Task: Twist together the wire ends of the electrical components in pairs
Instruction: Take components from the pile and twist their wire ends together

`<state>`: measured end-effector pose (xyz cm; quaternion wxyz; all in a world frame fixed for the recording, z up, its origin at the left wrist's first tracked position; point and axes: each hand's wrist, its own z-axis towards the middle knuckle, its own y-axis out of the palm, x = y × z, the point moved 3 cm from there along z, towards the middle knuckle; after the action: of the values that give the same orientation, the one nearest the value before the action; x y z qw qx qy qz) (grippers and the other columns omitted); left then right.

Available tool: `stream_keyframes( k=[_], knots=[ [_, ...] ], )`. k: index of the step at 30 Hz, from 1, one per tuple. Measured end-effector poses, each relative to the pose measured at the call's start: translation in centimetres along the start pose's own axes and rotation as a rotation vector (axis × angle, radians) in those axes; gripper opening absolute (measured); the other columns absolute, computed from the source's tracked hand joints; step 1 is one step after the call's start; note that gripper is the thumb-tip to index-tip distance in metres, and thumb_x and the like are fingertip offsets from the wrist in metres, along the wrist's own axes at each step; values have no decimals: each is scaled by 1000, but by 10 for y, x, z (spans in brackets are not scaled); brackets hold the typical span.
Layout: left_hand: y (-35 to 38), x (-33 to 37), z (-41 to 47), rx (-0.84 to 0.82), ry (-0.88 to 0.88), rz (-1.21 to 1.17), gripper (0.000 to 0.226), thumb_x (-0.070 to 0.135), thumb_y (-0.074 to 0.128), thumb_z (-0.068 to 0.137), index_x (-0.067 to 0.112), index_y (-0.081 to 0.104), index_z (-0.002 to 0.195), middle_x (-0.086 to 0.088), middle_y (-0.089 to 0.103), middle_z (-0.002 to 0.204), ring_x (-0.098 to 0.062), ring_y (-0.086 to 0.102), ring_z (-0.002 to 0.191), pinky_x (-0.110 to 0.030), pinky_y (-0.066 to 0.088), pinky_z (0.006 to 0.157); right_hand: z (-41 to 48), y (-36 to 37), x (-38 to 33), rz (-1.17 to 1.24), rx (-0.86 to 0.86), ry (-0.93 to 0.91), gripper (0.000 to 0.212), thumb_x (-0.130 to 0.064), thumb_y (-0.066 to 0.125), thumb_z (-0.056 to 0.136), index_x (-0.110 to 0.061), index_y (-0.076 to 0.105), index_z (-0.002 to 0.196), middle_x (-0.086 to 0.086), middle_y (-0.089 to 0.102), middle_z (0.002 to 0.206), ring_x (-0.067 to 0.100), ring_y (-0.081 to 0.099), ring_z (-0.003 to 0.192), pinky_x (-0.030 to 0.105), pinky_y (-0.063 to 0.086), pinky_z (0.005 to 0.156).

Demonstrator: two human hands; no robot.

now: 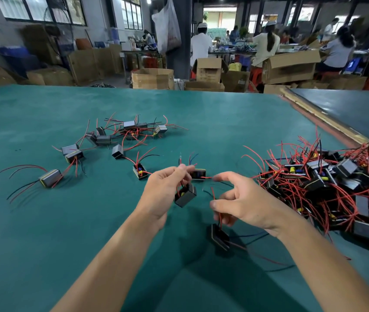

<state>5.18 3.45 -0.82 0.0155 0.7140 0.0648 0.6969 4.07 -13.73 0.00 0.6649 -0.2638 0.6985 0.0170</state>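
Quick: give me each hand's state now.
Left hand: pinches the wires of a dangling black component.
Right hand: pinches the red wire of a second component.

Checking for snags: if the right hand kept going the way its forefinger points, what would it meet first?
Probably the red wire of the small component just ahead of the right hand's forefinger; depth is unclear, so the hand may pass above it.
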Motion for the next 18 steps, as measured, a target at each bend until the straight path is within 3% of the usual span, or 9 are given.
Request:
stream_keyframes(
  k=[2,4,5,8,12,15,18],
  knots=[
    [-6,3,2,122,73,84,41,28,57,98,17,61,59,14,74,98,-5,59,88,-19,41,81,0,1,0,-44,-11,-6,38,-6,65,90,-15,48,123,7,70,62,14,56,47,24,47,49],
    [-10,4,2,209,171,288,42,28,58,98,15,63,58,-1,71,80,-9,53,75,-16,41,65,0,0,-1,-63,-9,-29,33,-7,66,90,-15,52,120,6,70,62,13,55,47,24,47,49],
    [-10,5,1,203,208,397,41,28,57,98,14,63,59,-9,70,74,-11,52,68,-22,41,62,0,0,-2,-64,-6,-36,33,-8,66,90,-16,54,119,6,70,62,12,54,47,23,47,49],
    [-3,1,-3,47,209,550,41,27,56,97,11,64,61,0,65,56,-12,51,49,-29,45,55,1,0,-1,-72,22,-21,33,-8,67,89,-13,56,120,5,72,63,12,54,48,23,46,50],
    [2,-7,-5,-14,213,901,35,33,56,93,11,60,66,-2,66,60,-21,57,56,-32,47,58,4,-8,3,-130,166,-1,28,-11,70,88,-12,63,115,2,76,70,12,58,55,26,50,54],
    [1,-8,-5,-53,205,906,23,32,58,91,23,64,71,4,70,63,-17,60,59,-29,49,59,4,-11,2,-141,210,-18,21,-12,72,86,-16,66,105,0,75,70,16,58,60,36,55,64],
    [4,-12,-3,-121,145,728,14,25,58,93,29,69,86,11,73,67,-5,53,49,-19,47,54,2,-4,0,-124,147,-36,11,-8,71,87,-15,68,95,1,71,62,13,57,52,32,52,60]
  ],
)
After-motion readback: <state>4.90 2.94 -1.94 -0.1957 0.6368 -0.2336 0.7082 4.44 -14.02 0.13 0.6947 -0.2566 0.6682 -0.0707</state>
